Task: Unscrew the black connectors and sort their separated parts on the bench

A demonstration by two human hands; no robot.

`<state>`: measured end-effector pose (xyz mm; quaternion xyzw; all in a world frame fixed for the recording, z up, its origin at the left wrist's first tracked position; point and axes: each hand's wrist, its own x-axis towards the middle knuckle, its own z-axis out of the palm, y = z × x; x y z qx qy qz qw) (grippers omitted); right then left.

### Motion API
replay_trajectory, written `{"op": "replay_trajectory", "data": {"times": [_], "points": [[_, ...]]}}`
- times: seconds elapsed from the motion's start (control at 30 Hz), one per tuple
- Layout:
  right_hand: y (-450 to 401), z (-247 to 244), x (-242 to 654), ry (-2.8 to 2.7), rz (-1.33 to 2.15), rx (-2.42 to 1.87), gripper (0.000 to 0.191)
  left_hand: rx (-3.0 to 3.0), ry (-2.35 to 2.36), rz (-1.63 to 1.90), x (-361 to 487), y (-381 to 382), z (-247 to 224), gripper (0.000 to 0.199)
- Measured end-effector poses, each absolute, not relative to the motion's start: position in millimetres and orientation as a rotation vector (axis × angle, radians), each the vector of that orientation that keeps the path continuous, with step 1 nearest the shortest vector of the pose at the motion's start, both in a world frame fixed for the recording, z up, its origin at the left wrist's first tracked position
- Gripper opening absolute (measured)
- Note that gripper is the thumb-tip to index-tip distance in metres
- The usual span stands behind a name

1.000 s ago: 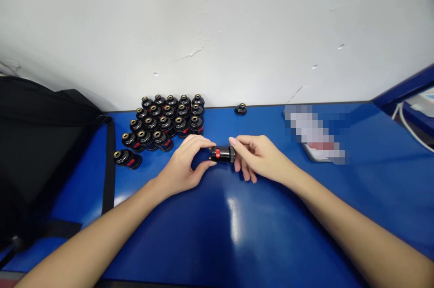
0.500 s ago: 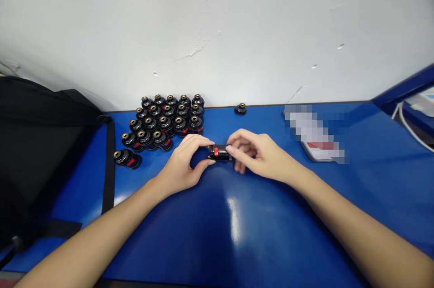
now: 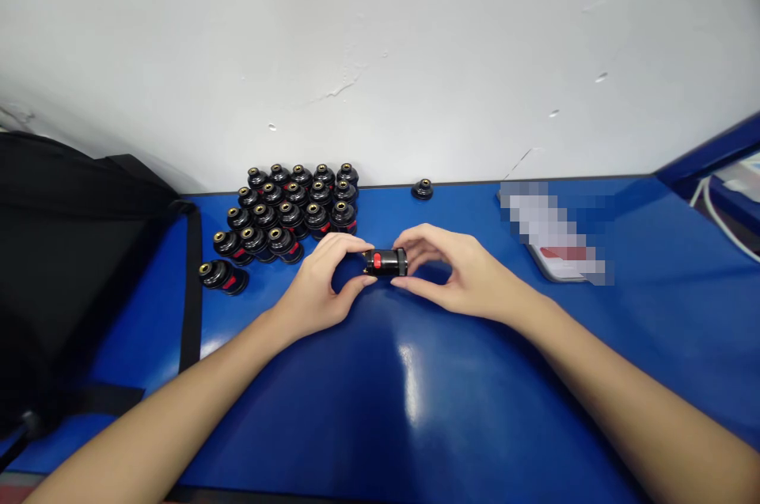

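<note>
Between my hands is a black cylinder with a red patch (image 3: pixel 389 262), lying sideways above the blue table (image 3: pixel 332 409). Thumb and forefinger of my left hand (image 3: pixel 324 282) pinch its left end, where small brass-coloured tips show. My right hand (image 3: pixel 457 270) grips the ringed right end, thumb below and fingers above. Left of the hands stand several similar black parts (image 3: pixel 290 217) in slanting rows, with brass-coloured holes on top and red patches on some. One more such part (image 3: pixel 223 277) leans at the near left of the group.
A small black cap (image 3: pixel 422 189) sits near the wall (image 3: pixel 380 53). On the right lies a phone-like object (image 3: pixel 555 251), partly blurred out. A black bag (image 3: pixel 71 243) with straps fills the left side. A white cable (image 3: pixel 727 227) hangs at the far right.
My right thumb has moved from the front of the cylinder to its lower edge, and the right fingers have spread around its end. More of the right end shows.
</note>
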<state>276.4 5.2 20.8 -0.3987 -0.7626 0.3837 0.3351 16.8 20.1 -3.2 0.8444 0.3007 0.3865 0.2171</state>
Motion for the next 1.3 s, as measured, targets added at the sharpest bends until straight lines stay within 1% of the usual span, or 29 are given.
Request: {"op": "replay_trajectory", "data": {"times": [0.07,0.1,0.17,0.2,0.23,0.27,0.3,0.37,0.4,0.47,0.53,0.63,0.67,0.77,0.8,0.83,0.9,0.93,1.0,1.07,1.13,1.2,1.23,1.3], "points": [[2.1,23.3,268.1,-1.827,1.263,-1.186,0.038,2.338,0.815,1.076,16.6,20.5,-3.4,0.029],[0.8,24.9,264.0,-1.739,1.407,-1.262,0.043,2.342,0.802,1.068,16.5,20.5,-3.4,0.029],[-1.1,27.9,258.2,-1.603,1.639,-1.393,0.061,2.352,0.781,1.045,16.4,20.3,-3.2,0.029],[-1.5,29.0,257.4,-1.578,1.685,-1.448,0.068,2.354,0.778,1.039,16.4,20.1,-3.1,0.029],[-1.5,29.7,258.1,-1.594,1.656,-1.485,0.072,2.352,0.784,1.038,16.5,19.9,-2.9,0.029],[-1.0,29.9,260.2,-1.646,1.552,-1.487,0.070,2.346,0.798,1.045,16.5,19.7,-2.7,0.030],[-0.1,29.5,263.6,-1.724,1.389,-1.449,0.064,2.339,0.815,1.053,16.5,19.5,-2.5,0.030],[2.8,27.8,272.2,-1.908,1.004,-1.266,0.049,2.328,0.846,1.063,16.5,19.2,-2.2,0.029],[4.5,26.6,276.4,-1.998,0.865,-1.145,0.048,2.325,0.856,1.065,16.4,19.2,-2.1,0.029],[7.4,24.5,282.4,-2.119,0.731,-0.954,0.042,2.324,0.860,1.064,16.3,19.4,-2.3,0.029],[8.4,23.4,283.4,-2.143,0.758,-0.913,0.032,2.328,0.845,1.070,16.1,20.0,-2.9,0.029],[5.7,23.9,277.0,-2.010,1.027,-1.093,0.030,2.332,0.811,1.081,16.0,20.8,-4.4,0.030],[4.1,24.6,273.9,-1.953,1.161,-1.180,0.035,2.336,0.797,1.077,15.9,21.0,-4.8,0.030],[0.2,27.0,267.5,-1.824,1.462,-1.416,0.064,2.353,0.766,1.048,15.9,20.9,-5.2,0.030],[-0.3,27.4,267.2,-1.819,1.474,-1.456,0.068,2.355,0.768,1.042,15.9,20.8,-5.1,0.030],[-0.2,27.5,267.9,-1.836,1.423,-1.460,0.066,2.353,0.776,1.045,16.0,20.6,-4.8,0.030],[1.5,26.6,271.8,-1.922,1.194,-1.333,0.048,2.343,0.804,1.063,16.2,20.2,-4.1,0.030],[2.9,25.7,274.4,-1.979,1.054,-1.222,0.044,2.339,0.818,1.070,16.2,20.0,-3.7,0.030],[5.7,23.8,279.2,-2.075,0.844,-1.005,0.046,2.336,0.835,1.073,16.3,19.8,-3.1,0.029],[7.1,22.4,281.4,-2.118,0.794,-0.907,0.036,2.338,0.838,1.069,16.2,19.8,-2.9,0.029],[6.7,21.8,280.1,-2.081,0.868,-0.960,0.030,2.340,0.829,1.072,16.0,20.2,-3.3,0.029],[5.1,21.8,276.0,-1.995,1.055,-1.090,0.029,2.346,0.806,1.076,15.7,20.7,-4.0,0.029],[4.2,21.8,273.6,-1.939,1.182,-1.162,0.032,2.350,0.793,1.071,15.6,21.0,-4.3,0.030],[2.8,21.9,269.5,-1.835,1.413,-1.289,0.049,2.357,0.776,1.057,15.6,21.4,-4.8,0.030]]}}
